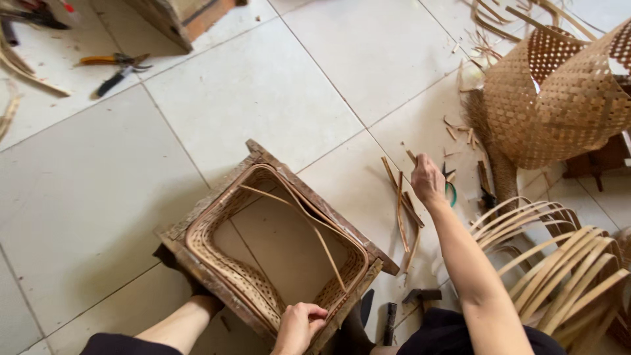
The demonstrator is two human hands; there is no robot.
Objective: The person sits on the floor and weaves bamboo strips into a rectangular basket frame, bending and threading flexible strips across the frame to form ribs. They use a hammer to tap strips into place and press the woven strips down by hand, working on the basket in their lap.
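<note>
- Wooden frame (276,243), a square mould with a woven bamboo lining (227,263) pressed inside, sits on the tiled floor (263,85) right in front of the person.
- Left hand (299,327) is closed over the near rim of the frame, fingers curled on wood and weave together; that grip looks right for stopping the mould sliding.
- Right hand (427,181) is stretched out to the loose bamboo strips (402,210) lying beside the frame; the fingers are bent down among them, but whether they have pinched one I cannot tell.
- Scissors with a green handle (449,187) lie just by that hand, touching or nearly so; reaching for a strip should be done from the frame side, clear of the blades.
- A thin strip (315,227) already bows loosely across the inside of the lining, so any new strip is best chosen long and unsplit.
- Curved bamboo splints (559,263) are heaped to the right, a half-woven basket (559,98) beyond them, and pliers (118,69) well apart at the far left.
</note>
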